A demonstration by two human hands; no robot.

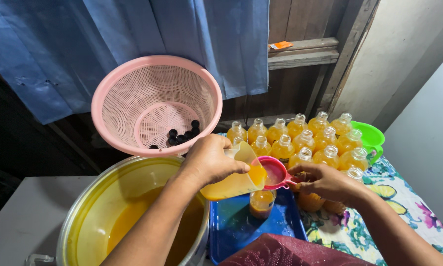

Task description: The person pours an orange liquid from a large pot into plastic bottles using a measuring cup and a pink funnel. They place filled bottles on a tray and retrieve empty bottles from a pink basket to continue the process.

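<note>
Juice pours from the jug in the left hand into the funnel, pinched by the right hand, over a bottle. Pouring too fast could spill it onto the tray.

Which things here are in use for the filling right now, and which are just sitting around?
In use: left hand tipping a jug; right hand steadying the pink funnel; bottle on the blue tray; pot of orange liquid.

Lying about: pink basket, green container, curtain.
</note>
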